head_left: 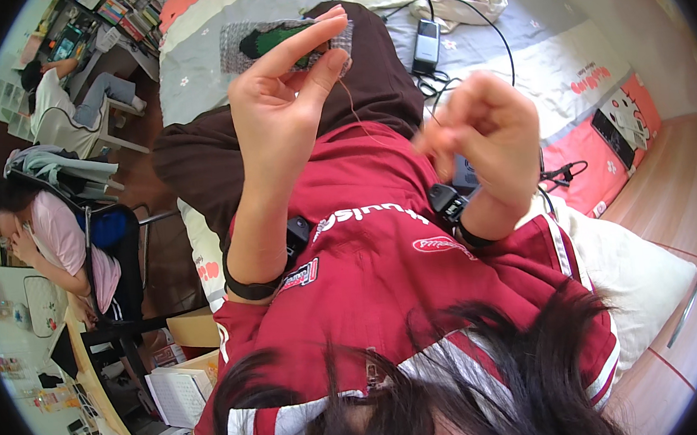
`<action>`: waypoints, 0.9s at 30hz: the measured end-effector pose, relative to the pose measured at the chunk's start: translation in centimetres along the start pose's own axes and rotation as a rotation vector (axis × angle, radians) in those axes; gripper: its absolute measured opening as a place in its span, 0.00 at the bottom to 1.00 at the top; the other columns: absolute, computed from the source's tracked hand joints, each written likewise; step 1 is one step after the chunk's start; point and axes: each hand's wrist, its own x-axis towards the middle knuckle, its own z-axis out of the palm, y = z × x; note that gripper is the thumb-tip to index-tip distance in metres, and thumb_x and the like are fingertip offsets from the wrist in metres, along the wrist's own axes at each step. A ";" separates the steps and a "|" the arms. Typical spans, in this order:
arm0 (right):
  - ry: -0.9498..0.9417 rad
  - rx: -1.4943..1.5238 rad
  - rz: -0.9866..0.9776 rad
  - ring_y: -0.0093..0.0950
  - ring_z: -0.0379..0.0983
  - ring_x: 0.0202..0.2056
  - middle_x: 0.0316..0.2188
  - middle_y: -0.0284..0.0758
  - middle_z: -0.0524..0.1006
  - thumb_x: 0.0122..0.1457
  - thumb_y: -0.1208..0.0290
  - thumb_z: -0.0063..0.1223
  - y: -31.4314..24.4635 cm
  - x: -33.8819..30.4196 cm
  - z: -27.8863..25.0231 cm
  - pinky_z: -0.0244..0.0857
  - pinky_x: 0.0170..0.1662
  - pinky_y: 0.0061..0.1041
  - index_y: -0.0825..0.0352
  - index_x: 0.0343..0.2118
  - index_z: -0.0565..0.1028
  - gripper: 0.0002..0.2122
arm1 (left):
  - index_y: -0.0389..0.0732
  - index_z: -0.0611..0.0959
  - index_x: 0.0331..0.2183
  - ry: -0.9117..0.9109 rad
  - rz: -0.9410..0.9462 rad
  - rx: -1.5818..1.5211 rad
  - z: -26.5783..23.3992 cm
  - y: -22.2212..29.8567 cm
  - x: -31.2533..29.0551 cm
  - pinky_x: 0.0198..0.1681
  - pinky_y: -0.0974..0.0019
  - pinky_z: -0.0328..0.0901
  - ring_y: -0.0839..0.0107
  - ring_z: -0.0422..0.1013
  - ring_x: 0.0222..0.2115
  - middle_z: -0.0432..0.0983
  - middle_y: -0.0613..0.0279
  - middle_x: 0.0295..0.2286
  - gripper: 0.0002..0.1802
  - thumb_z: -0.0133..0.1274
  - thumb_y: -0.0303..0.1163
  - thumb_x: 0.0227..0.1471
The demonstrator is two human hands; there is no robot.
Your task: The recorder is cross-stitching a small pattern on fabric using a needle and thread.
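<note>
My left hand (278,120) is raised over my lap, thumb and fingers closed on the edge of a grey mesh canvas (232,49) with a dark green stitched patch (275,40). From the canvas a thin brownish thread (351,101) hangs in a loose curve toward my right hand (495,142). That hand is off to the right, its fingers bent and pinched together at the thread's far end. Motion smears its fingertips; whether a needle is between them cannot be made out.
I sit on a bed with a grey patterned sheet (195,73). A black device with a screen (426,45) and cables lies beyond my right hand; a phone (611,135) rests on pink cloth. Two other people sit on chairs at the left, near a desk (29,353).
</note>
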 end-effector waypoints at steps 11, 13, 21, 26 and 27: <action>0.311 -0.629 -0.315 0.15 0.70 0.18 0.18 0.33 0.74 0.47 0.83 0.49 1.9 1.0 2.0 0.60 0.20 0.09 0.71 0.31 0.73 0.07 | 0.29 0.69 0.43 -0.266 0.031 0.099 0.6 0.6 -0.5 0.42 0.73 0.63 0.71 0.64 0.43 0.66 0.51 0.43 0.23 0.48 0.11 0.40; 0.335 -0.708 -0.365 0.16 0.69 0.16 0.17 0.32 0.73 0.46 0.81 0.51 2.3 1.2 1.9 0.60 0.19 0.11 0.69 0.28 0.73 0.05 | 0.28 0.68 0.44 -0.257 0.055 0.106 0.8 0.6 -0.6 0.43 0.72 0.63 0.70 0.63 0.44 0.65 0.50 0.44 0.23 0.48 0.12 0.40; 0.392 -0.848 -0.452 0.17 0.66 0.12 0.14 0.30 0.71 0.43 0.78 0.54 2.3 1.1 1.9 0.57 0.15 0.13 0.66 0.23 0.74 0.03 | 0.28 0.68 0.44 -0.264 0.095 0.103 0.8 0.5 -0.7 0.44 0.72 0.62 0.69 0.63 0.44 0.65 0.50 0.43 0.23 0.48 0.12 0.40; 0.391 -0.845 -0.426 0.14 0.66 0.14 0.13 0.29 0.71 0.43 0.81 0.54 2.2 1.0 2.0 0.57 0.17 0.11 0.67 0.25 0.74 0.05 | 0.28 0.68 0.43 -0.260 0.086 0.112 0.8 0.6 -0.7 0.44 0.72 0.62 0.70 0.63 0.44 0.66 0.50 0.43 0.23 0.47 0.11 0.40; 0.388 -0.850 -0.416 0.12 0.66 0.15 0.12 0.29 0.72 0.43 0.83 0.53 2.1 1.0 2.0 0.56 0.18 0.09 0.68 0.27 0.75 0.06 | 0.28 0.68 0.43 -0.260 0.092 0.115 0.8 0.6 -0.6 0.44 0.72 0.62 0.70 0.63 0.44 0.66 0.50 0.43 0.23 0.47 0.11 0.40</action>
